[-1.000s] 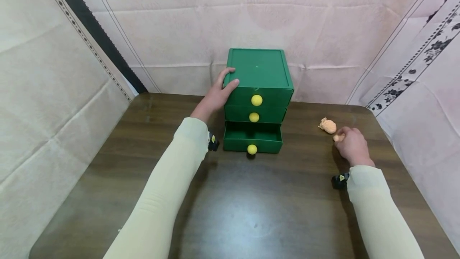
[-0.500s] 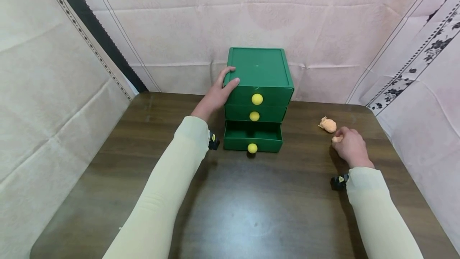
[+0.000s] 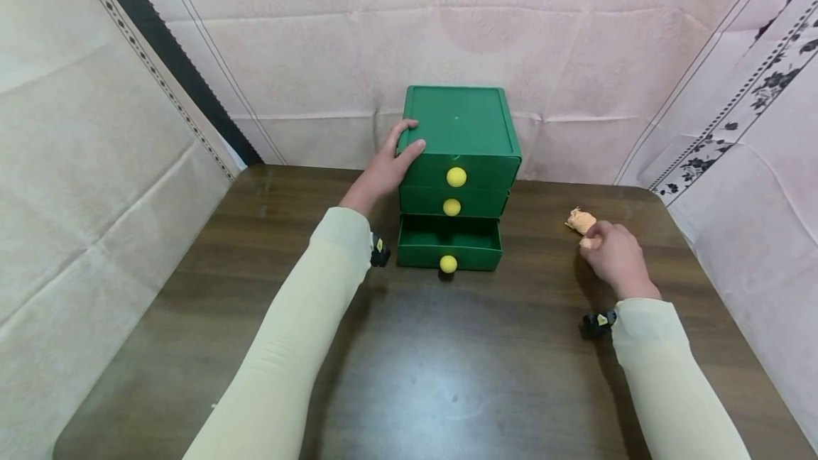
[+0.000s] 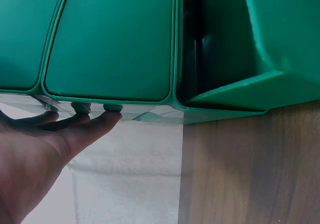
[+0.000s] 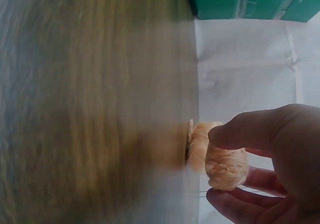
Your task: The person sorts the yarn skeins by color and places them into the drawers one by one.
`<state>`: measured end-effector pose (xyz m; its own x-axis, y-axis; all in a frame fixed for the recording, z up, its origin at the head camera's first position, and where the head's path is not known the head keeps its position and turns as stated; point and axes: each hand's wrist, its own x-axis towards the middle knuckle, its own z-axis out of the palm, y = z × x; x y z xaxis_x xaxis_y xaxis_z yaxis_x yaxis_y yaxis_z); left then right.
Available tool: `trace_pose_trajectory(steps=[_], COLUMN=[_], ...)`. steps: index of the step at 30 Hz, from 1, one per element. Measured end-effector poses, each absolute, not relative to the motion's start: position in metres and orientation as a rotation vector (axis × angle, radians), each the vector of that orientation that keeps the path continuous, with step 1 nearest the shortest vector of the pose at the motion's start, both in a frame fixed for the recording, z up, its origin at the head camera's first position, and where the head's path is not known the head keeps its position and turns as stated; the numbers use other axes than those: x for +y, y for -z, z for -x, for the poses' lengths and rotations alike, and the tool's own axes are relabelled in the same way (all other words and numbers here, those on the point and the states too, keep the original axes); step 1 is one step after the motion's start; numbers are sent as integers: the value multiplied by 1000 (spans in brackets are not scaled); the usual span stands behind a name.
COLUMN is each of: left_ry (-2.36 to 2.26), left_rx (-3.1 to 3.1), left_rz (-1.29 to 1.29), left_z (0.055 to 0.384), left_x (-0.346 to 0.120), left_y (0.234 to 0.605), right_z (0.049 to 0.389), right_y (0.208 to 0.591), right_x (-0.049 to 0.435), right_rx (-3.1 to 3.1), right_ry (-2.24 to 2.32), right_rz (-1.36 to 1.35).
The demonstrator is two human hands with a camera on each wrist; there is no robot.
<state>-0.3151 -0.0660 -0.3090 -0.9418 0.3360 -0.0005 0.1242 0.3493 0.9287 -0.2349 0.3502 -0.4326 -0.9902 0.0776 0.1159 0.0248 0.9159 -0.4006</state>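
Note:
A green drawer cabinet (image 3: pixel 460 119) with yellow round knobs stands at the back of the table. Its bottom drawer (image 3: pixel 450 255) is pulled out, showing bare inside. My left hand (image 3: pixel 386 165) rests on the cabinet's upper left edge, thumb over the top; in the left wrist view its straight fingers (image 4: pixel 100 126) press the side. At right, my right hand (image 3: pixel 616 258) pinches a small peach-coloured bundle (image 5: pixel 227 169) with a strand-like surface between thumb and fingers. A second peach-coloured bundle (image 3: pixel 580 221) with frayed ends lies just beyond it, partly overlapped by the held one in the right wrist view.
The brown wooden table (image 3: pixel 460 353) reaches back to a pale cloth backdrop (image 3: pixel 307 69). Light cloth with a floral border (image 3: pixel 754 105) hangs at the right side. Both wrists wear small black cameras, such as the right one (image 3: pixel 597 325).
My right hand has moved slightly left and a little farther from me with the pinched bundle, closer to the one on the table. The left hand has stayed on the cabinet.

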Motion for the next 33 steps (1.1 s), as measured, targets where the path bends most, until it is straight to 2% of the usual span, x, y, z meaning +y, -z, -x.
trace_pose_trajectory(steps=[33], left_ry=[-1669], left_rx=[2393], left_rz=[-416], left_z=[314], left_x=[-65], left_y=[307], right_z=[227], right_y=[411], right_x=[313], right_rx=[-2921], right_ry=[-753], right_rz=[-98])
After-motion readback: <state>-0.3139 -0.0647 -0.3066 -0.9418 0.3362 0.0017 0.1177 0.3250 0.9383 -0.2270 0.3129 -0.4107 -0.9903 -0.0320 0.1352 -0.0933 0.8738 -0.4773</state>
